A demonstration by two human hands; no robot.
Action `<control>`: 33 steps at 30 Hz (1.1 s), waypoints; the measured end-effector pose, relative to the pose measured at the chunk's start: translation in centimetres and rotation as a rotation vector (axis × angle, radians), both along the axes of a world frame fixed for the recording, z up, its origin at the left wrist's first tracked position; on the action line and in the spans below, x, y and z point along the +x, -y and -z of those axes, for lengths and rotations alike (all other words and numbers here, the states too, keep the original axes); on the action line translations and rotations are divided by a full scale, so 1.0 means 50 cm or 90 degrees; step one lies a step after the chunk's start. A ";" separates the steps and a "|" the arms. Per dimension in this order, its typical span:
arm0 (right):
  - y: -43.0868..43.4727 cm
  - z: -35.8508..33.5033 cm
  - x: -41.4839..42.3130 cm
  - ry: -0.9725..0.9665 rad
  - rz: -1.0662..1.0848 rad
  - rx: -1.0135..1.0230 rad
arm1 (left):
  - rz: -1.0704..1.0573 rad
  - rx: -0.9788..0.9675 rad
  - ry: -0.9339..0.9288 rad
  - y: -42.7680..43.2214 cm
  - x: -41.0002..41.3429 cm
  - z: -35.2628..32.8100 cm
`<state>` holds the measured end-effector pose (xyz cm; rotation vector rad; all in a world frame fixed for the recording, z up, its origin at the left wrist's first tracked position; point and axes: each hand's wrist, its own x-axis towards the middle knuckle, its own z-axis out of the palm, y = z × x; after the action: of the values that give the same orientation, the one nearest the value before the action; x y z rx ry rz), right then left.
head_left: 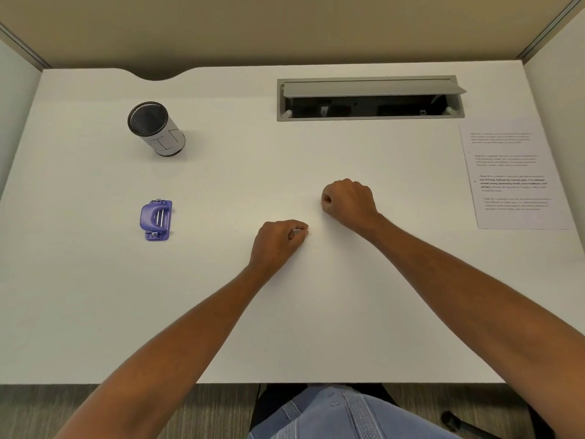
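Left hand (278, 243), right hand (348, 201), one punch (156, 219), one cup (156, 128), one sheet (514, 172).

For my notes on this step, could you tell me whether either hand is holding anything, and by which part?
Nothing visible is held: the left hand and right hand rest curled on the desk, both away from the hole punch.

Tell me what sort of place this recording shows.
Most likely an office cubicle: a white desk enclosed by partition panels, an open cable hatch at its back, plus a mesh pen cup, purple hole punch and printed sheet.
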<state>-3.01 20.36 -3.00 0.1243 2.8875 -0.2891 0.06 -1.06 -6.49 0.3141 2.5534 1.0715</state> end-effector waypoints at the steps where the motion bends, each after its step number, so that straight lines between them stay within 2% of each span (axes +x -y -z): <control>1: 0.000 0.002 0.000 0.000 0.005 -0.003 | -0.001 -0.015 -0.002 -0.003 0.003 -0.002; 9: -0.011 -0.001 -0.008 0.013 0.019 -0.059 | 0.013 -0.091 -0.027 -0.022 0.017 -0.011; 16: -0.064 -0.009 0.006 0.071 0.106 -0.288 | 0.065 -0.203 -0.064 -0.051 0.007 -0.022; 20: -0.082 -0.009 0.011 0.051 0.114 -0.334 | 0.118 -0.271 -0.094 -0.061 0.006 -0.010; 24: -0.076 -0.014 0.009 0.035 0.058 -0.274 | 0.130 -0.283 -0.103 -0.062 0.003 -0.008; 27: -0.059 -0.014 0.008 0.032 -0.027 -0.158 | 0.091 -0.244 -0.082 -0.056 0.004 -0.009; 30: -0.041 -0.012 0.007 0.030 -0.106 -0.035 | 0.007 -0.159 -0.025 -0.040 0.008 -0.005; 33: -0.021 -0.015 0.006 0.038 -0.142 0.042 | -0.124 -0.016 0.089 -0.020 0.006 -0.007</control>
<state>-2.69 21.42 -2.24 -0.1735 2.8191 -0.1468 0.35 -0.06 -6.14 -0.0164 2.5088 1.0862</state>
